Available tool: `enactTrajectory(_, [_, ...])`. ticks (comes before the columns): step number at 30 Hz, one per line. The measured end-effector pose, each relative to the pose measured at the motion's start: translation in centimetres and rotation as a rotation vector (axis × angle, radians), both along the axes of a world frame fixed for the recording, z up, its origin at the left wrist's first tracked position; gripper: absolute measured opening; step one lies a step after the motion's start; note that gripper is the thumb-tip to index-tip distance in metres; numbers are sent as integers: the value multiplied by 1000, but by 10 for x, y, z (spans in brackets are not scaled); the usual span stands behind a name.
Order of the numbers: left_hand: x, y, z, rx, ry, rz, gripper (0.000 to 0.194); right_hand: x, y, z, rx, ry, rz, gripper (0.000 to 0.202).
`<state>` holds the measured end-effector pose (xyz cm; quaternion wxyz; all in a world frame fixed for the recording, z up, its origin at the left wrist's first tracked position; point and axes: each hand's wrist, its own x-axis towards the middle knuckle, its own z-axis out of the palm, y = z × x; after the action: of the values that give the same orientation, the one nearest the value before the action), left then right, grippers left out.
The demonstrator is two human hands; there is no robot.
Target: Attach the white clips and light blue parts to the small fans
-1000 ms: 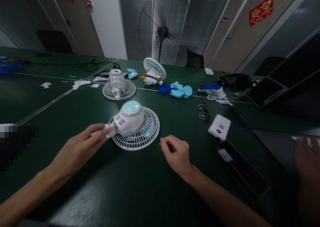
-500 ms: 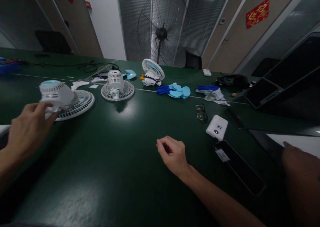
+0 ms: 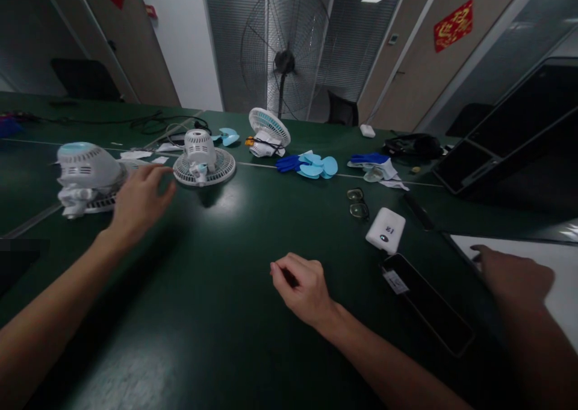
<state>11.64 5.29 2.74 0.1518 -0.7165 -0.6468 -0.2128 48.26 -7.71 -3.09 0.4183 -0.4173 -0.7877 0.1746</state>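
Observation:
My left hand (image 3: 142, 200) is over the dark green table, fingers apart and holding nothing, in front of the grille edge of the nearest white fan (image 3: 88, 172). That fan lies grille down at the left. To its right a second white fan (image 3: 199, 151) also rests on its grille. My right hand (image 3: 302, 283) lies at the middle of the table with its fingers curled and pinched; whatever they hold, if anything, is hidden. A third small fan (image 3: 268, 134) is farther back, beside a blue glove (image 3: 287, 164) and light blue fan blades (image 3: 318, 165).
Glasses (image 3: 358, 203), a white power bank (image 3: 386, 228) and a black phone (image 3: 428, 301) lie right of my right hand. Another person's hand (image 3: 515, 274) is over a white sheet (image 3: 564, 295). Gloves (image 3: 382, 168) and a black bag (image 3: 413, 146) are farther back.
My left hand has let go of the nearest fan and moved right, its fingers now spread. The other person's hand at the right has moved inward. The view has shifted slightly.

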Motion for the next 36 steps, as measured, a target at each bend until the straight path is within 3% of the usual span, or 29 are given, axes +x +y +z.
enactTrajectory(4, [36, 39, -2, -36, -30, -74, 57, 0, 0, 0, 9, -6, 29, 31])
enactTrajectory(9, [38, 64, -7, -97, -17, -53, 53, 0, -1, -1, 22, -32, 40, 32])
enactTrajectory(14, [31, 66, 3, -157, 31, -52, 47, 1, 1, -2, 44, -34, 59, 31])
enactTrajectory(22, [35, 68, 6, -213, 17, -28, 60, 0, -1, -4, 46, -62, 73, 29])
enactTrajectory(28, [36, 72, -4, -237, -52, 5, 61, 0, 1, -2, 31, -55, 84, 28])
enactTrajectory(36, [32, 76, -30, -181, -168, -76, 40, 0, -1, -2, 33, -70, 84, 28])
